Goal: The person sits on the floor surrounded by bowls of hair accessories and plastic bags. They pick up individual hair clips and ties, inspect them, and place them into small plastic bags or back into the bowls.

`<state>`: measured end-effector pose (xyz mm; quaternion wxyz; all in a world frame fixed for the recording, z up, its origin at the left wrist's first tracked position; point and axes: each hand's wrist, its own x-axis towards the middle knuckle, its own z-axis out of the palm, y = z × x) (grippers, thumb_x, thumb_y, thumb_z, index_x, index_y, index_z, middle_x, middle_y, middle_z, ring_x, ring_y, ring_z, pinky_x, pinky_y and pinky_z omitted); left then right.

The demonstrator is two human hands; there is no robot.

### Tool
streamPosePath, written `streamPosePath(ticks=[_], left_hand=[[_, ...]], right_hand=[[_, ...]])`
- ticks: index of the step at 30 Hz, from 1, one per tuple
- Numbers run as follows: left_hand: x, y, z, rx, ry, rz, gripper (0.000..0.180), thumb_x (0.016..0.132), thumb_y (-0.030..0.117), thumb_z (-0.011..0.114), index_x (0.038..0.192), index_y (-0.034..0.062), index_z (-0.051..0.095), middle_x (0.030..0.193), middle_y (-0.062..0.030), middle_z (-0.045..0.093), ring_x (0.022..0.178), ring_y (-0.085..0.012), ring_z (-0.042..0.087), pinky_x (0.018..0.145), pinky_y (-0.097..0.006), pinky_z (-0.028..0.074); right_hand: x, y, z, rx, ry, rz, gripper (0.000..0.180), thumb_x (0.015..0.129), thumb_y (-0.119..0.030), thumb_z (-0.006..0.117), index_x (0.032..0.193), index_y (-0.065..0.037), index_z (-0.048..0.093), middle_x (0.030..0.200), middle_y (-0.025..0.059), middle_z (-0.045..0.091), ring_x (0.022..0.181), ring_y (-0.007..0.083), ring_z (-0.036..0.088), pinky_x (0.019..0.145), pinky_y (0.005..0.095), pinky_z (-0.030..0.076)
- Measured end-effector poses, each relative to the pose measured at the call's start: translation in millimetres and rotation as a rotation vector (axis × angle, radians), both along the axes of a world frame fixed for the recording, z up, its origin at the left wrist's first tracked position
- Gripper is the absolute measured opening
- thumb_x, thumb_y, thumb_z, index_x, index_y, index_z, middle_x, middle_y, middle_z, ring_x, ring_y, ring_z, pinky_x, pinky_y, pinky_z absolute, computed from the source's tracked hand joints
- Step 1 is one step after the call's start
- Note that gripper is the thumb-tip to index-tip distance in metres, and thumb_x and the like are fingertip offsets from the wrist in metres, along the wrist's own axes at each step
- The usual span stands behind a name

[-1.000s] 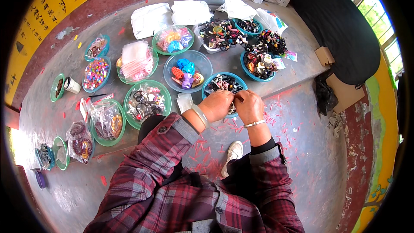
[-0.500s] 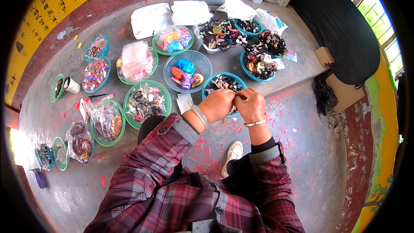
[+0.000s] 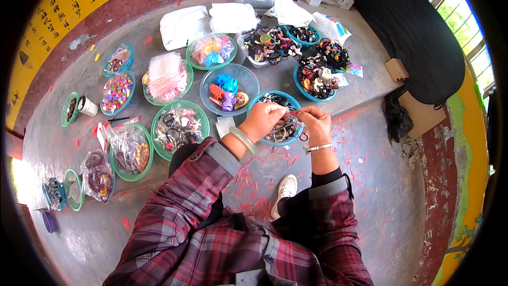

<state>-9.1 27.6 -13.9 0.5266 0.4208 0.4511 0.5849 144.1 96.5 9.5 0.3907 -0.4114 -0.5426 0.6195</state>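
Observation:
My left hand point(image 3: 264, 120) and my right hand point(image 3: 317, 123) are close together over a blue bowl point(image 3: 282, 143) of black and pale hair ties point(image 3: 273, 98). Fingertips of both are pinched around a small, thin reddish piece point(image 3: 292, 113), too small to name for sure. A small dark ring point(image 3: 304, 136) hangs just below my right fingers; I cannot tell what it belongs to. Part of the bowl's contents is hidden behind the hands. Left of my left hand lies a pale flat packet point(image 3: 225, 126).
A clear blue bowl point(image 3: 205, 87) holds colourful scrunchies. Green bowls point(image 3: 154, 143) of bagged accessories spread leftward; bowls of dark hair ties point(image 3: 318, 78) stand beyond my right hand. Red scraps point(image 3: 248, 182) litter the lower floor by my shoe point(image 3: 286, 190). A black-covered object point(image 3: 415, 37) stands far right.
My hands have drawn slightly apart, the right shifting right and the left a little left. The reddish piece between the fingertips and the dark ring now show.

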Motion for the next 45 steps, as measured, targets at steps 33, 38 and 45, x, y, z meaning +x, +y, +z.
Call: streamPosePath(ticks=[33,38,45], left_hand=[[-24.1,-0.4,3.2,-0.128,-0.458,0.188,0.018,0.085,0.010,0.049,0.091,-0.0059,0.055,0.091,-0.0150,0.059,0.085,-0.0230,0.059,0.074,-0.031,0.049],[-27.0,-1.4,-0.4,-0.115,-0.464,0.189,0.018,0.085,0.010,0.049,0.091,-0.0057,0.055,0.091,-0.0148,0.059,0.085,-0.0231,0.059,0.074,-0.031,0.049],[-24.9,-1.4,-0.2,-0.147,-0.442,0.202,0.018,0.085,0.011,0.049,0.091,-0.0043,0.056,0.091,-0.0136,0.059,0.086,-0.0225,0.059,0.075,-0.031,0.049]], right_hand=[[130.4,93.8,-58.8,0.327,-1.377,-0.145,0.027,0.067,-0.020,0.062,0.092,-0.013,0.066,0.088,0.0114,0.064,0.088,0.0256,0.060,0.079,0.0336,0.046],[127.7,94.1,-62.5,0.335,-1.357,-0.211,0.029,0.075,-0.020,0.055,0.102,-0.014,0.061,0.098,0.0135,0.061,0.090,0.0270,0.059,0.081,0.0346,0.045],[137.1,95.6,-37.4,-0.098,-0.604,-0.183,0.041,0.081,-0.039,0.050,0.106,-0.007,0.057,0.090,0.0079,0.063,0.087,0.0184,0.057,0.071,0.0332,0.042]])
